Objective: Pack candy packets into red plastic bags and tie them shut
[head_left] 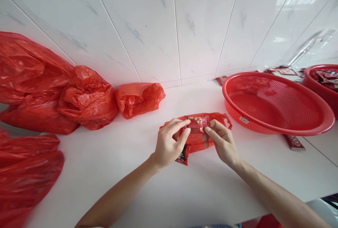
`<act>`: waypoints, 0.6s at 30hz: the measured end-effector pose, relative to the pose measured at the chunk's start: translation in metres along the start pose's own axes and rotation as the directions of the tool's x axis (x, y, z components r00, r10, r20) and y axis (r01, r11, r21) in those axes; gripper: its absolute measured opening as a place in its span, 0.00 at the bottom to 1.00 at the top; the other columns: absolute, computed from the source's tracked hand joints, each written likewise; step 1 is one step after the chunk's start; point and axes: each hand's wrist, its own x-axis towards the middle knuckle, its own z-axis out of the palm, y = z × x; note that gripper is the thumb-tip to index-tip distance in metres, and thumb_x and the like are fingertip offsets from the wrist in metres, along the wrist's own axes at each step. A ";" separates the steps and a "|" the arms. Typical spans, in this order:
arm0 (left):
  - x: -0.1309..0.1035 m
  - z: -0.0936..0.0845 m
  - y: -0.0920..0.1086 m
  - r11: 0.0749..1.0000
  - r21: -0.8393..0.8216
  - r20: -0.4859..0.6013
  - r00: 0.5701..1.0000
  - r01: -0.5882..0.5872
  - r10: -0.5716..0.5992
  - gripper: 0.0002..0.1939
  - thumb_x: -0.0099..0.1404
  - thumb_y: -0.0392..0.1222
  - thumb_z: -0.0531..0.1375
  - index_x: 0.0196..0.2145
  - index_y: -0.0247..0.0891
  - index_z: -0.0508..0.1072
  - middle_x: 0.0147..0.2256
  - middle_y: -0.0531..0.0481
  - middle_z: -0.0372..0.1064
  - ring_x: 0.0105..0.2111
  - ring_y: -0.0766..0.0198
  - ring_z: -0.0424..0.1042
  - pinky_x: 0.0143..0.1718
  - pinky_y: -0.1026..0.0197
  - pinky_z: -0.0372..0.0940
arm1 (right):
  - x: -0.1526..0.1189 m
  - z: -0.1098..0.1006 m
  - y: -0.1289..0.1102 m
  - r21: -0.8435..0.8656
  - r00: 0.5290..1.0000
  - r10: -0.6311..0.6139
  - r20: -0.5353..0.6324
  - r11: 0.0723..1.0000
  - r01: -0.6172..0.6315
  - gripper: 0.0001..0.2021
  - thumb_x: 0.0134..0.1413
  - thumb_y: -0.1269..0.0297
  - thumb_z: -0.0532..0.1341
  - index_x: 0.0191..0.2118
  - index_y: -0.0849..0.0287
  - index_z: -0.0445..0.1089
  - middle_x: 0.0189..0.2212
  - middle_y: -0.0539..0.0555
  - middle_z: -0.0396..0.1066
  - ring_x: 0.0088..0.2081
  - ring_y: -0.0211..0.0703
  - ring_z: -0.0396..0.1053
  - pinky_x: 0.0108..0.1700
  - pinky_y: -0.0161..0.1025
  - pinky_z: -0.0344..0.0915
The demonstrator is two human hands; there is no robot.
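Note:
A small dark red snack packet (196,124) with pale printed characters is stretched between my two hands. My left hand (171,141) pinches its left end between thumb and fingers. At the packet's right end, my right hand (219,140) grips with thumb and fingertips. Beneath the packet a red plastic bag (196,146) lies spread on the white counter, partly hidden by my hands. A second packet, red and black (184,155), rests at the bag's near left edge, below my left hand.
To the right stands a big red perforated basket (266,108), with a dark red box (294,142) beside its base. Another red basket (320,80) holds several packets. Bunched red plastic bags (87,97) fill the left side, and a smaller folded bag (139,97) lies near the tiled wall.

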 end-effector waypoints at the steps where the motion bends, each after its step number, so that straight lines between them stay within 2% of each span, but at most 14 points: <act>1: 0.000 0.000 0.000 1.000 0.003 -0.004 1.000 0.000 0.000 0.08 0.69 0.36 0.62 0.43 0.38 0.79 0.33 0.50 0.75 0.23 0.70 0.65 0.27 0.64 0.65 | 0.000 0.000 0.000 -0.008 1.000 0.001 0.004 1.000 -0.001 0.15 0.61 0.55 0.66 0.28 0.56 0.65 0.20 0.47 0.69 0.23 0.36 0.64 0.24 0.33 0.65; 4: 0.002 -0.002 0.000 1.000 0.018 -0.004 1.000 0.001 -0.001 0.07 0.69 0.37 0.62 0.41 0.37 0.80 0.32 0.49 0.76 0.22 0.70 0.65 0.25 0.64 0.64 | 0.000 -0.001 -0.003 -0.044 1.000 0.007 0.021 0.999 -0.006 0.16 0.61 0.54 0.66 0.27 0.56 0.63 0.20 0.47 0.69 0.21 0.36 0.63 0.24 0.34 0.64; 11: 0.007 -0.008 -0.002 0.998 0.052 0.061 0.998 0.021 -0.025 0.07 0.69 0.39 0.62 0.39 0.38 0.81 0.34 0.47 0.80 0.27 0.66 0.74 0.24 0.65 0.65 | 0.001 -0.002 -0.007 -0.116 0.998 0.018 0.056 0.993 -0.012 0.18 0.61 0.53 0.65 0.26 0.56 0.61 0.18 0.46 0.66 0.19 0.35 0.61 0.23 0.35 0.58; 18: 0.011 -0.010 -0.006 0.980 0.147 0.114 0.987 -0.131 0.114 0.06 0.71 0.35 0.59 0.38 0.37 0.76 0.32 0.51 0.77 0.31 0.68 0.75 0.34 0.67 0.68 | 0.000 -0.004 -0.006 -0.172 0.995 0.033 0.099 0.985 -0.016 0.15 0.63 0.53 0.63 0.29 0.57 0.64 0.19 0.45 0.65 0.19 0.34 0.61 0.23 0.35 0.57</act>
